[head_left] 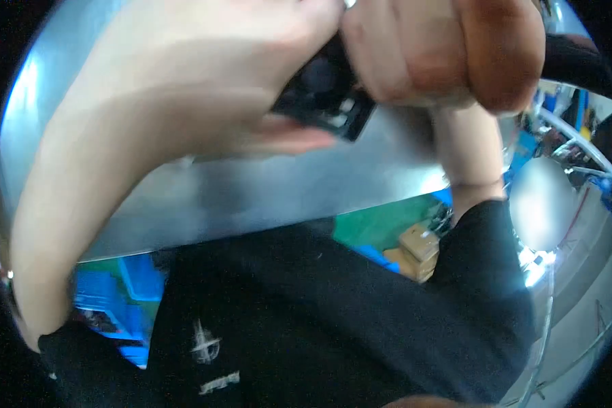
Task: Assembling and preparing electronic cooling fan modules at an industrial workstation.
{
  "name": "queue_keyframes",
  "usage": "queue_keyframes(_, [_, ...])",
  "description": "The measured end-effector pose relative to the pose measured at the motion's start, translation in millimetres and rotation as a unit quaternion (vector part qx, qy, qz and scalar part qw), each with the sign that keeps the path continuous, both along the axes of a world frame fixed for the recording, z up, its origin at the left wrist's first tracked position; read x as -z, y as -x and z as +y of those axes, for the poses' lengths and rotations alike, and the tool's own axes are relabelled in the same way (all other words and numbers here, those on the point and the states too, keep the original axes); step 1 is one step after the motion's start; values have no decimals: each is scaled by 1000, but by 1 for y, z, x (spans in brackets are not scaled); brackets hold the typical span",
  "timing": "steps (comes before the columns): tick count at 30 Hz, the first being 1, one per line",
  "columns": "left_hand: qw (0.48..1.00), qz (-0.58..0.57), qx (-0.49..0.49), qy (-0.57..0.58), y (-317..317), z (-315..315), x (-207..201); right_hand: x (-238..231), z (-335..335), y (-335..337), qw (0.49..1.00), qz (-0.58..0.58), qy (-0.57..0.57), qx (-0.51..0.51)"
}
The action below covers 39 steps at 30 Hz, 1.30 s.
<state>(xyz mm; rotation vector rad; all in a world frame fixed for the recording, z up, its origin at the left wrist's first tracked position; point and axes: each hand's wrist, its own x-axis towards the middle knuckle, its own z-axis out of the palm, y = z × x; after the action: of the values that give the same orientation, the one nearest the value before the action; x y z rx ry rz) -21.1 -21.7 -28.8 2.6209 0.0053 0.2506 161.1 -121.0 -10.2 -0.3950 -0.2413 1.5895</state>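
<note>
My left hand (251, 61) reaches in large and close at the upper middle, its fingers closed around a small black boxy device (323, 92). Two pale metallic patches show near the device's lower end, and one of my fingertips lies along its underside. Right beside it, my right hand (442, 54) has its fingers curled in tightly, overlapping the device's upper right edge. Whatever those fingers hold is hidden behind them. A tiny bright silvery bit shows between the two hands at the top edge. Motion blurs both hands.
Below the hands stretches a shiny grey metal tabletop (238, 197). Blue plastic bins (105, 299) stand on the floor at the lower left. Cardboard boxes (420, 243) sit on the green floor (370, 221) beyond the table edge. Cluttered shelving (571, 129) fills the right side.
</note>
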Motion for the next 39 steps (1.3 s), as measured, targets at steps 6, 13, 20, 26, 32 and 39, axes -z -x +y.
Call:
queue_keyframes(6, [998, -52, -20, -14, -8, 3, 3, 41, 61, -41, 764, -61, -453, -455])
queue_keyframes(13, [986, -108, -100, -76, -2, -12, 10, -27, 12, -41, 897, -325, -290, -77])
queue_keyframes(20, [982, -106, -130, -92, 3, -31, 3, 1, -10, -7, 887, -378, -232, 132])
queue_keyframes(26, [982, -98, -134, -92, 6, -41, -2, 0, -30, 4, 922, -243, -280, 110])
queue_keyframes(32, [981, -107, -130, -100, -4, -41, -5, -25, -37, 29, 927, -217, -10, 305])
queue_keyframes(39, [981, -97, -146, -86, -2, -47, -6, -12, -43, 12, 823, -498, -247, 118])
